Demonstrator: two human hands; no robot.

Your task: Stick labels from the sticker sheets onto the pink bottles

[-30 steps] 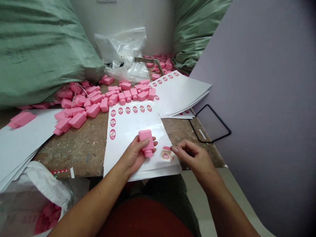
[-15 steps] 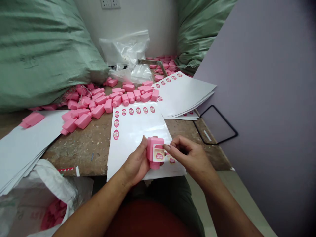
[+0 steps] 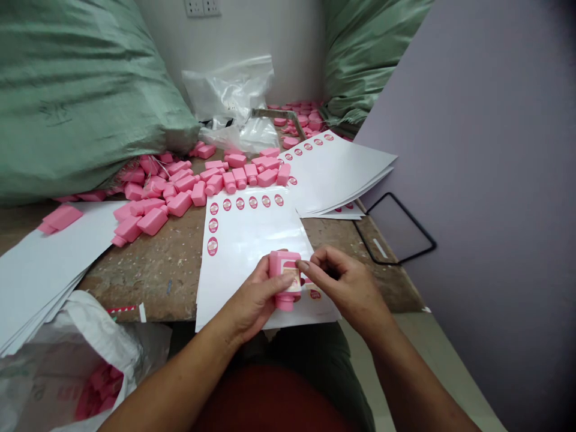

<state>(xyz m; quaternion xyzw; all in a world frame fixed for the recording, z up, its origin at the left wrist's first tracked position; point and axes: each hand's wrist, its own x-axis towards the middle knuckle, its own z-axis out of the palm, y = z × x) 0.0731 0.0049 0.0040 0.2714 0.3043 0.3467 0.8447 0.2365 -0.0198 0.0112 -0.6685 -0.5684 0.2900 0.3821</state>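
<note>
Noting left grip [image 3: 252,303] wrapped round one pink bottle [image 3: 284,305], thumb over a label [image 3: 290,264] lying on its face. Right grip [image 3: 351,282] nearly closed at label's corner; pinch or mere touch, cannot tell. Beneath grips: sheet [image 3: 247,240], stickers [image 3: 253,202] remaining. Beyond: loose bottles [image 3: 180,204], no labels visible. Worn brown surface [image 3: 139,279]; green sack [image 3: 85,102] beyond left grip, pale wall [image 3: 297,48] behind.

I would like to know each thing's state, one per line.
Pink bottle: held, neck nearest camera
Label: against bottle, partly under left thumb
Left hand: closed around bottle
Right hand: fingertips at label's edge
Front sticker sheet: mostly bare
Loose pink bottles: strewn
White sack: open
Clear plastic bag: crumpled
</note>
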